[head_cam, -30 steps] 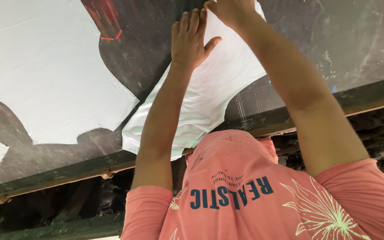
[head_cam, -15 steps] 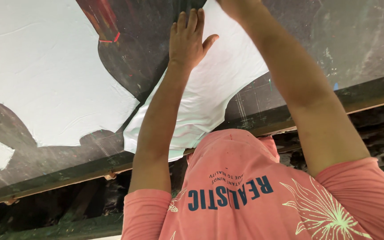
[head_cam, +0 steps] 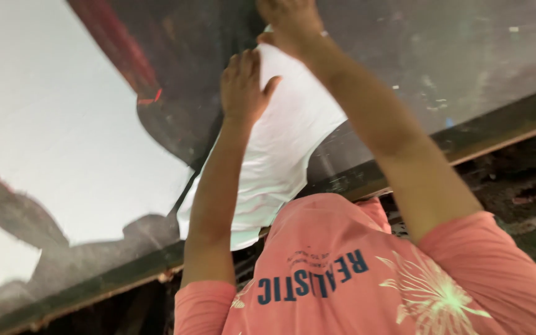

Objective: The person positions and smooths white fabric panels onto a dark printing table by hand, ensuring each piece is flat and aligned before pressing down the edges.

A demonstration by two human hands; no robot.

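The person leans over a dark, worn worktop, both arms stretched out across it from salmon-pink short sleeves. A white garment lies flat on the worktop, running from the near edge, where its lower part hangs over the dark green rail, up toward the far side. The left hand lies palm down on the left part of the white garment, fingers straight and close together, the thumb spread out to the right, pressing the cloth flat. The right hand is farther away, at the top end of the garment near the upper edge of the view; its fingers are curled and seem to grip the cloth's far edge, though blur makes the exact hold hard to tell. To the left of the garment a large pale sheet covers much of the worktop, with a dark red strip running slantwise between it and the dark surface. The front of the person's salmon-pink shirt, with dark lettering and a pale flower-like print, fills the bottom of the view.
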